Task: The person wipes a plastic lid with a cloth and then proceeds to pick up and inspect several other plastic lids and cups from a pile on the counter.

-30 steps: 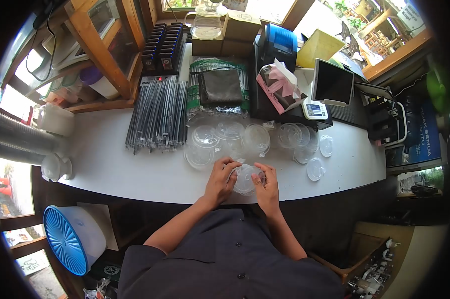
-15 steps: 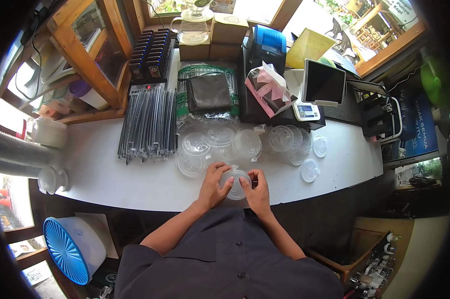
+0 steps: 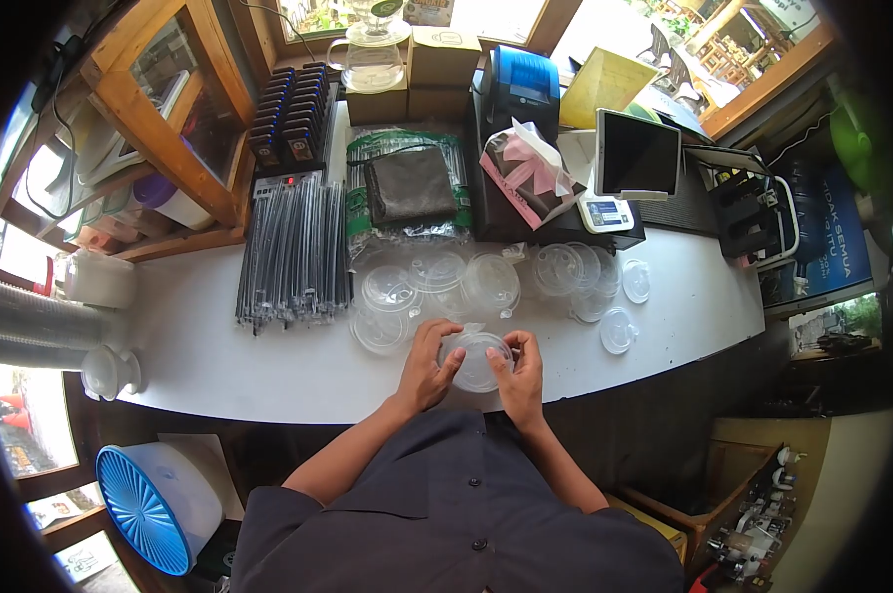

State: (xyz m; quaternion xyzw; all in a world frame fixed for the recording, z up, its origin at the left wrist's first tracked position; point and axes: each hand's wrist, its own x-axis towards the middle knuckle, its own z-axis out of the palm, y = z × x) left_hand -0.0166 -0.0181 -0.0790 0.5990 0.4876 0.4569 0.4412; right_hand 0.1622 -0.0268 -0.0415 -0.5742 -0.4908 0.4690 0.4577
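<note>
A clear plastic cup lid (image 3: 480, 368) lies between my hands near the front edge of the white counter. My left hand (image 3: 426, 366) grips its left side, fingers curled around the rim and thumb on the near face. On the opposite side my right hand (image 3: 521, 380) grips the rim, with the thumb over the top. Just beyond, several clear lids lie in overlapping groups, among them one lid (image 3: 491, 282) straight ahead and another lid (image 3: 559, 269) to the right. Two single lids, one nearer (image 3: 619, 330) and one farther (image 3: 636, 282), lie farther right.
Wrapped black straws (image 3: 293, 252) stand left of a green-edged plastic pack (image 3: 359, 212) with a dark folded cloth (image 3: 412, 186) on it. Behind the lids are a pink tissue box (image 3: 513, 193) and a tablet screen (image 3: 638, 158). Stacked cups (image 3: 31, 321) line the left side.
My hands have spread slightly apart, the right one moving a little to the right. More of the lid between them now shows. The camera view has shifted slightly.
</note>
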